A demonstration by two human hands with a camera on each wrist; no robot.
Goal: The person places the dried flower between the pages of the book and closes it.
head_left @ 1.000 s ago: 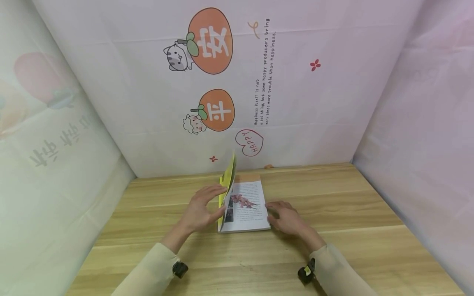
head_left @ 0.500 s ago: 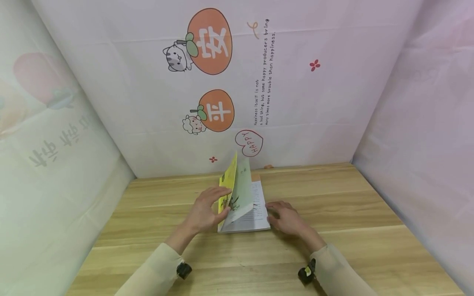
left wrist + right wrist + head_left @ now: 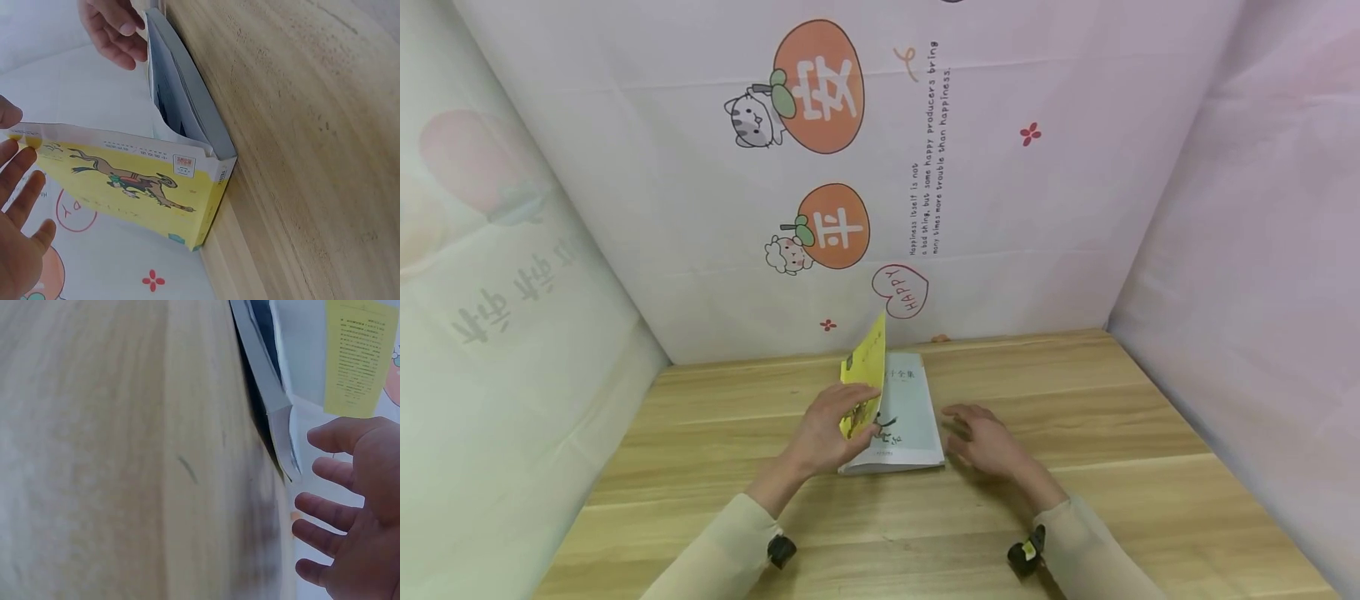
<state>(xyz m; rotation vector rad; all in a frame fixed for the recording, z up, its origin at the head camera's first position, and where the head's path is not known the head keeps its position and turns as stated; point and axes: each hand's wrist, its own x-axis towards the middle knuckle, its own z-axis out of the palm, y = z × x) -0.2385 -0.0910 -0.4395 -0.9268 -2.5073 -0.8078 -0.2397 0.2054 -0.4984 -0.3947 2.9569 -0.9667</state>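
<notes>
A paperback book lies on the table with its yellow cover (image 3: pixel 867 362) lifted nearly upright and a pale green title page (image 3: pixel 902 400) flat beneath. My left hand (image 3: pixel 827 425) pinches the cover's free edge, thumb on one side and fingers on the other. In the left wrist view, the cover (image 3: pixel 125 181) shows a running animal drawing, with the left hand (image 3: pixel 19 244) at its edge. Just off the book's right edge is my right hand (image 3: pixel 988 442), fingers spread and loosely bent. The right wrist view shows that hand (image 3: pixel 369 506) holding nothing, near the page block (image 3: pixel 259 356).
The wooden table (image 3: pixel 715 417) runs back to a white cloth wall (image 3: pixel 1000 233) printed with cartoon fruit and lettering. More cloth hangs at the left and right. Each wrist wears a small black camera, such as the left one (image 3: pixel 781 550).
The pale green title page has fallen from beside the cover onto the right side, covering the text page and pink flower picture. My left hand has shifted right with the cover. The right hand has loosened off the edge.
</notes>
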